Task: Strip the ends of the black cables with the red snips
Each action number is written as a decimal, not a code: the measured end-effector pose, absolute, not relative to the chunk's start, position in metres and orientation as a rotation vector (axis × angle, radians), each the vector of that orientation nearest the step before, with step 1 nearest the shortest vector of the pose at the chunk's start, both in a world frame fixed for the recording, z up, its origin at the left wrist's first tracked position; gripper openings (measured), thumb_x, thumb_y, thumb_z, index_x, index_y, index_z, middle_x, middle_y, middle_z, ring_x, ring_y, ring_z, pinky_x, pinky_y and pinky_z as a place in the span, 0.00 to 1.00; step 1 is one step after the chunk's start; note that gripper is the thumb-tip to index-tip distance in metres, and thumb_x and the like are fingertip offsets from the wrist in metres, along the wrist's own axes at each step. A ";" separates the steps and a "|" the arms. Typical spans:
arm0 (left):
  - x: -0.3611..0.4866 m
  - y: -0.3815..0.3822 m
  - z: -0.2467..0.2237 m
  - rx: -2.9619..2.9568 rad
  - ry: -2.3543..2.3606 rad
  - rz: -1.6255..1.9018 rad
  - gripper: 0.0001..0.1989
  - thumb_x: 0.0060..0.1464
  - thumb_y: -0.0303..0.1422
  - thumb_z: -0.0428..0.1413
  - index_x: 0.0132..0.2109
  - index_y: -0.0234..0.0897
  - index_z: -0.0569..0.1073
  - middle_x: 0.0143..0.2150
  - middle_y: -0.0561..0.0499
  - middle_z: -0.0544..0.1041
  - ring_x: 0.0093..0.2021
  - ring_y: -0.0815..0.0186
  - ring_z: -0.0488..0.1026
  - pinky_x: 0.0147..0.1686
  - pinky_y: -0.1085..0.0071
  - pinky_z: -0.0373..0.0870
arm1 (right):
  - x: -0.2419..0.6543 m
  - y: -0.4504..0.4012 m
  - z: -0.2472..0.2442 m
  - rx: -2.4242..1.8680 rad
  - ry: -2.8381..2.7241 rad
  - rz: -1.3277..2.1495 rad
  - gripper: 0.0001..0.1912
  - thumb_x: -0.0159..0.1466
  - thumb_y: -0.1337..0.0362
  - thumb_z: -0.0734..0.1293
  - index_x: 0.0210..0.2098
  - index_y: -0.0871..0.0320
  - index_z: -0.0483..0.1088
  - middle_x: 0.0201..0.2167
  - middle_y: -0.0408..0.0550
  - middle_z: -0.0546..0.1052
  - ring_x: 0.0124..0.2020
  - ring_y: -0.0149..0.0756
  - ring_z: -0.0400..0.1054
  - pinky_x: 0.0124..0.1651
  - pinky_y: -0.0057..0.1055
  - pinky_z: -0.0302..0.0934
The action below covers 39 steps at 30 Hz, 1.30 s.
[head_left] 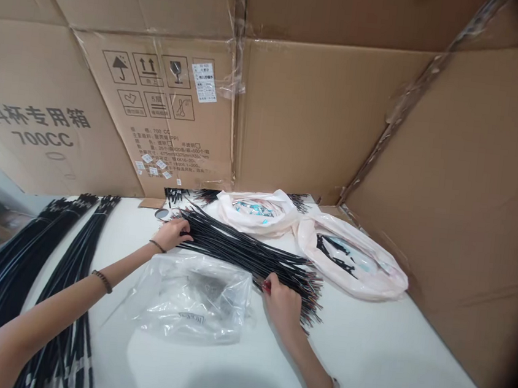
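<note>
A bundle of black cables (244, 245) with reddish-brown wire ends lies across the white table. My left hand (172, 234) is at the bundle's left end, its fingers closed on the cables there. At the lower right part of the bundle, my right hand (282, 302) has its fingers curled in at the cable edge; what the fingertips pinch is hidden. A clear plastic bag (196, 301) lies flat just in front of the bundle, between my forearms.
Long black cable bundles (72, 248) hang over the table's left side. Behind the cables sit two white bags with rolled rims, one with blue-white pieces (272, 223), one with black parts (355, 284). Cardboard walls (313, 119) stand behind and at the right.
</note>
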<state>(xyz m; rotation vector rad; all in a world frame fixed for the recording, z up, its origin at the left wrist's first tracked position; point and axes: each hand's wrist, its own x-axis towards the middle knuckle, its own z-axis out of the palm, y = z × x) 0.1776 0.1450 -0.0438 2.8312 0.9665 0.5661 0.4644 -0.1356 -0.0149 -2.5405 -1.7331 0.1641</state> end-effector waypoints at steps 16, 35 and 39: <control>0.155 0.119 0.003 3.015 0.767 0.044 0.30 0.52 0.35 0.60 0.62 0.38 0.66 0.63 0.37 0.67 0.62 0.49 0.65 0.59 0.54 0.62 | 0.488 -0.144 -0.001 -2.283 -1.442 0.216 0.23 0.72 0.52 0.53 0.41 0.57 0.74 0.32 0.49 0.82 0.35 0.40 0.77 0.34 0.29 0.60; 0.258 0.178 -0.027 3.069 0.612 -0.430 0.64 0.26 0.52 0.68 0.68 0.29 0.53 0.66 0.23 0.59 0.65 0.34 0.59 0.60 0.38 0.54 | 0.514 -0.034 0.015 -2.430 -1.767 0.482 0.18 0.68 0.57 0.66 0.53 0.60 0.68 0.51 0.52 0.73 0.49 0.41 0.71 0.50 0.44 0.68; 0.251 0.172 -0.026 3.075 0.595 -0.274 0.55 0.33 0.55 0.66 0.64 0.30 0.61 0.58 0.29 0.69 0.58 0.40 0.68 0.60 0.43 0.57 | 0.505 -0.050 0.015 -2.385 -1.869 0.493 0.16 0.68 0.57 0.65 0.51 0.60 0.70 0.50 0.51 0.74 0.48 0.40 0.71 0.50 0.43 0.68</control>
